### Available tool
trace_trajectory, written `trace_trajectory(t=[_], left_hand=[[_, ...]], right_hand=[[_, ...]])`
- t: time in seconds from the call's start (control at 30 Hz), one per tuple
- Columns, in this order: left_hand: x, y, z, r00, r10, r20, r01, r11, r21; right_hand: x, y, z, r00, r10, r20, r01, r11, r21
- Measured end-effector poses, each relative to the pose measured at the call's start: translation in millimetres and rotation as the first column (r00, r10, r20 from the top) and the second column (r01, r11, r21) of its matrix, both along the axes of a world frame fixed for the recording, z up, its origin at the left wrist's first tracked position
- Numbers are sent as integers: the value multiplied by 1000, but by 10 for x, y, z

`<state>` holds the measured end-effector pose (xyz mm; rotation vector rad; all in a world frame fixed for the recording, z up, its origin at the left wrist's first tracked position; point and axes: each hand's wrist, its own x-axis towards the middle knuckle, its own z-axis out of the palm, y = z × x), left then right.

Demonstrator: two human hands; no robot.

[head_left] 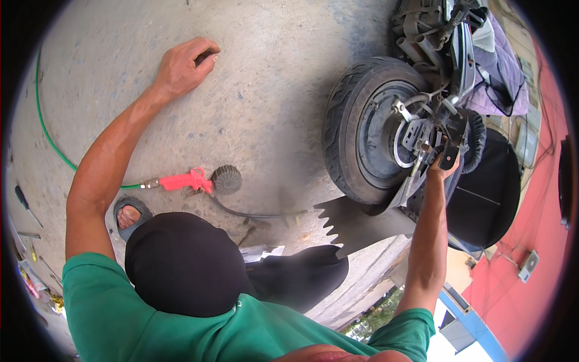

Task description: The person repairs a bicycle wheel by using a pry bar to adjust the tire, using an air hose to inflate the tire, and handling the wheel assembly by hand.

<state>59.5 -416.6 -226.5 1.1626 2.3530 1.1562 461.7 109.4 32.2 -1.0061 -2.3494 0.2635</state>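
At the right is a scooter's wheel [374, 130] with a black tyre and a dusty hub, joined to brackets and cables. My right hand [445, 168] is closed around a black bracket [449, 154] beside the hub; part of that hand is hidden behind it. Over the concrete at upper left, my left hand [187, 67] hangs away from the scooter, its fingers loosely curled, thumb and forefinger close together, nothing visible in them. A red tyre inflator gun [184, 180] with a ribbed grey round gauge cover [227, 179] lies below my left hand.
A green hose [51, 142] runs to the inflator; a black hose [253, 215] trails from it. A jagged-edged dark mudguard [362, 226] juts from below the wheel. My sandalled foot [128, 217] is near the inflator. A screwdriver [24, 199] lies far left, a purple cloth [500, 66] upper right.
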Motion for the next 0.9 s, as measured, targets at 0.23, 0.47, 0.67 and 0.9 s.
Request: trace_trajectory(t=[0.23,0.47,0.67,0.9], left_hand=[[13,1,64,999,25,27,-25,1000,4],[24,11,56,999,32,26,-32,999,16],[17,9,63,999,22,31,-21,1000,-12],[24,11,145,996,30,90,-28,999,-28]], right_hand=[[22,1,6,988,41,152,-72,976,204],[-14,-78,38,990,81,114,-98,984,148],[32,-12,-1,993,44,107,-67,973,221],[-40,-127,29,1000,-16,-9,16,1000,-21]])
